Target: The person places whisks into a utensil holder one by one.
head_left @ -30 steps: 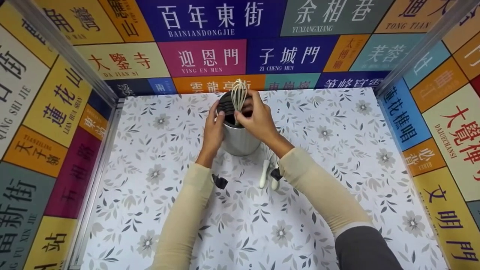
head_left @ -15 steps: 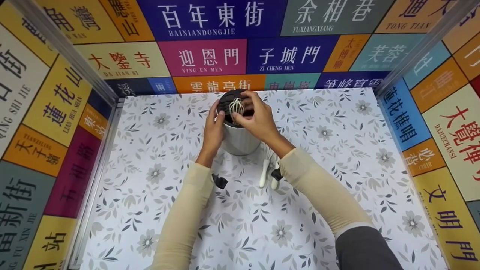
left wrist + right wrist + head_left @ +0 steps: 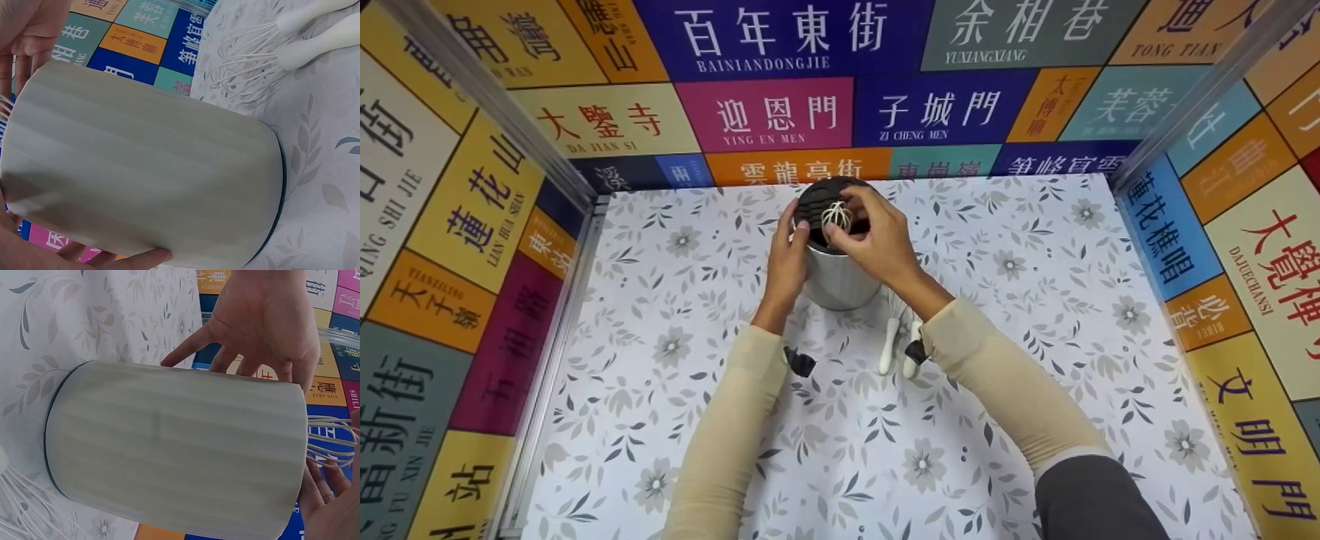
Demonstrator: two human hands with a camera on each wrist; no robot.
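Observation:
A light grey, faintly ribbed utensil holder [image 3: 841,283] stands upright on the patterned cloth, with a black ridged insert [image 3: 816,201] in its top. My left hand [image 3: 789,259] holds its left side, the thumb at the rim and the fingers along the wall, as the right wrist view confirms. Over the opening, my right hand [image 3: 877,234] pinches a cream whisk [image 3: 837,216] by its wires. Only the wire head shows above the rim; the handle is hidden inside. From the side, the wires [image 3: 332,439] stick out past the rim.
Two more whisks lie beside the holder, a left one [image 3: 888,346] and a right one [image 3: 911,358] partly behind the right wrist. Black straps [image 3: 801,363] show at the wrists. Printed sign panels [image 3: 780,112] wall in the table at the back and sides.
The whisk has gone down into the holder, from most of its wire head showing to just the top of it. My right hand has stayed at the rim; the left has not moved.

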